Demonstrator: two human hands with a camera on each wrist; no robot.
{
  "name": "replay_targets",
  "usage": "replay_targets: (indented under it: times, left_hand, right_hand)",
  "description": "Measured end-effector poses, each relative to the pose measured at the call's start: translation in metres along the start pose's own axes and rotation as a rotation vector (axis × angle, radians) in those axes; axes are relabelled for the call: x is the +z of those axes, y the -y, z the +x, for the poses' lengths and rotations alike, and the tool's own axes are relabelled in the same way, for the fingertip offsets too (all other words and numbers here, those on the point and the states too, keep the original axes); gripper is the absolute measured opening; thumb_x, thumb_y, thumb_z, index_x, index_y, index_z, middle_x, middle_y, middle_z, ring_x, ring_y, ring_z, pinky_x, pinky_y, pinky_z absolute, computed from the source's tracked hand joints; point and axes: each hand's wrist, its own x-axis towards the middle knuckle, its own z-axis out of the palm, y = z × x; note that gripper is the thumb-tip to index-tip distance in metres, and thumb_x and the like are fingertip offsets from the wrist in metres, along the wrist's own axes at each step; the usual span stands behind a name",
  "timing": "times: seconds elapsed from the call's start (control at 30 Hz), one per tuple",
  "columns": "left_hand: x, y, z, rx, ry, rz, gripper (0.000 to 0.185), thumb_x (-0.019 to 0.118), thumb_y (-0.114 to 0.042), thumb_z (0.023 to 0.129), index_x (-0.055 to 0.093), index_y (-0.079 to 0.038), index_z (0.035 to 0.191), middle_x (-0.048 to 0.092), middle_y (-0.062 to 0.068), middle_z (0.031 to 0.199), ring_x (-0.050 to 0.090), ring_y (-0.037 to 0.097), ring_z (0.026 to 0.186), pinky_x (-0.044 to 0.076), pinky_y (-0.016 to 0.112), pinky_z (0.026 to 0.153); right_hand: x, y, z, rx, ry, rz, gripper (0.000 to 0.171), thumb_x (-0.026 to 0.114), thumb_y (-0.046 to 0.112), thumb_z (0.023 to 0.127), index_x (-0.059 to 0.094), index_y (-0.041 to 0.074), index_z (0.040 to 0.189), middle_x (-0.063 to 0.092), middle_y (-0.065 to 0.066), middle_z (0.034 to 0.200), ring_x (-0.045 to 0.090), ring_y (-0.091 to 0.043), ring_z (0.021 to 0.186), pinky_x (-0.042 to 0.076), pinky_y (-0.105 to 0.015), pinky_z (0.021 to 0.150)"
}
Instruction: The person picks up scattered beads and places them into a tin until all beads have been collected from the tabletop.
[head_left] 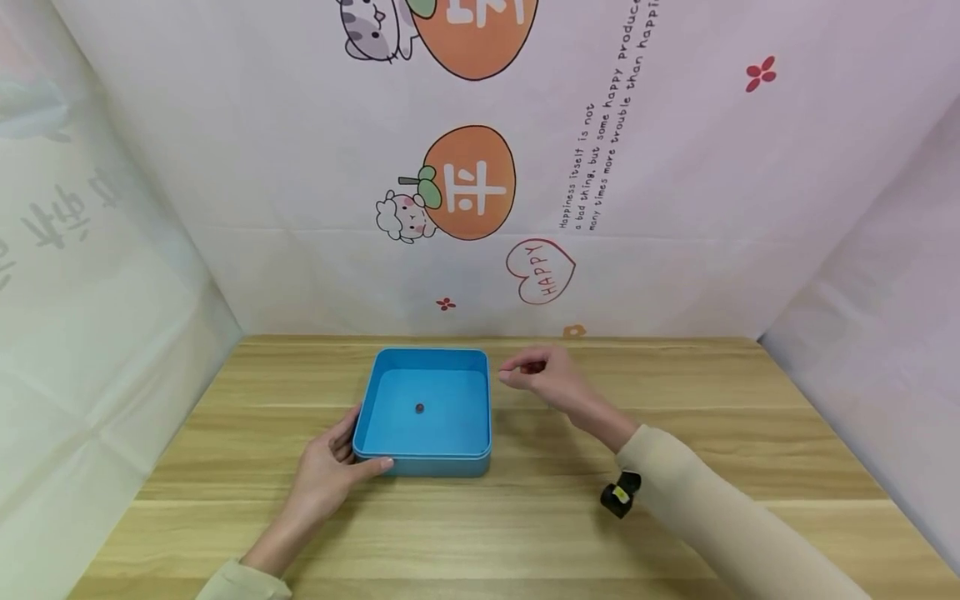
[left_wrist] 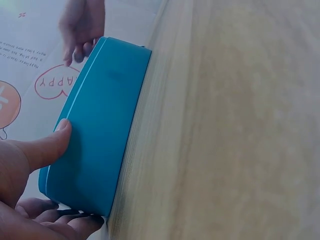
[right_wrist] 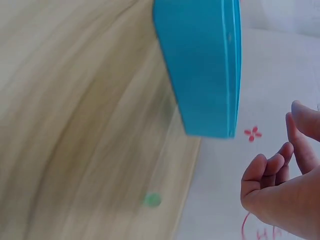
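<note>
A square, open-topped blue box [head_left: 420, 465] stands on the wooden table, with a small round brown bead [head_left: 420, 408] lying on its floor. My left hand [head_left: 327, 471] holds the box at its near left corner. In the left wrist view the thumb [left_wrist: 50, 147] presses the near wall by the rim, and the fingers curve round the side. Just beyond the right wall is my right hand [head_left: 551, 379], raised, its thumb and index fingertips close together. The right wrist view has its other fingers [right_wrist: 267, 172] curled, with nothing visible between the tips.
A small blurred green piece [right_wrist: 152, 200] lies on the table beside the box. White printed sheets [head_left: 660, 275] hang behind and on both sides of the wooden table [head_left: 675, 383]. A black strap piece [head_left: 621, 494] hangs at the right sleeve.
</note>
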Motion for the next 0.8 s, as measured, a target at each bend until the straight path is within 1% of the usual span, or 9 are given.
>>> replay_targets:
  times: [0.17,0.27,0.37,0.5,0.63,0.8]
  left_hand:
    - [0.000,-0.001,0.000,0.001,-0.004,0.009,0.105,0.094,-0.011,0.082,0.030,0.001,0.164,0.030,0.023,0.167,0.038,0.039,0.149,0.040,0.043,0.116]
    - [0.000,-0.001,0.000,0.002,-0.004,0.013,0.105,0.094,-0.011,0.082,0.030,0.001,0.164,0.030,0.023,0.167,0.038,0.039,0.149,0.040,0.043,0.116]
    - [0.000,0.000,0.000,0.003,-0.004,0.024,0.105,0.094,-0.012,0.082,0.030,0.001,0.164,0.030,0.023,0.167,0.038,0.039,0.149,0.040,0.043,0.116]
    - [-0.001,0.000,0.000,-0.003,-0.001,0.029,0.105,0.094,-0.013,0.082,0.030,0.000,0.164,0.029,0.023,0.167,0.037,0.040,0.149,0.040,0.044,0.116]
    - [-0.001,-0.002,0.000,-0.008,0.003,0.026,0.105,0.094,-0.013,0.082,0.030,0.000,0.165,0.029,0.024,0.168,0.036,0.040,0.150,0.038,0.044,0.117]
    - [-0.002,-0.003,0.000,-0.011,0.005,0.043,0.106,0.094,-0.016,0.082,0.030,0.000,0.164,0.029,0.024,0.167,0.035,0.040,0.150,0.038,0.044,0.117]
  right_hand:
    - [-0.019,-0.014,-0.012,0.028,-0.037,-0.006,0.022,0.079,0.021,0.098,0.081,0.004,0.111,0.074,-0.007,0.105,0.057,-0.022,0.085,0.050,-0.031,0.072]
    - [-0.027,-0.021,-0.017,0.047,-0.052,0.001,0.025,0.078,0.021,0.099,0.079,0.002,0.115,0.075,-0.007,0.108,0.059,-0.022,0.088,0.052,-0.033,0.075]
    - [-0.036,-0.026,-0.022,0.068,-0.059,0.014,0.026,0.077,0.021,0.100,0.078,0.001,0.117,0.075,-0.008,0.112,0.061,-0.021,0.094,0.053,-0.037,0.084]
    - [-0.049,-0.036,-0.025,0.088,-0.078,0.007,0.027,0.077,0.023,0.100,0.078,0.003,0.119,0.074,-0.009,0.118,0.063,-0.020,0.102,0.053,-0.045,0.094]
    - [-0.062,-0.047,-0.025,0.103,-0.095,-0.016,0.030,0.076,0.023,0.101,0.077,0.003,0.123,0.074,-0.010,0.119,0.064,-0.020,0.103,0.053,-0.045,0.096]
    - [-0.076,-0.056,-0.025,0.121,-0.112,-0.047,0.035,0.075,0.023,0.101,0.075,0.000,0.127,0.069,-0.011,0.122,0.056,-0.021,0.106,0.051,-0.042,0.094]
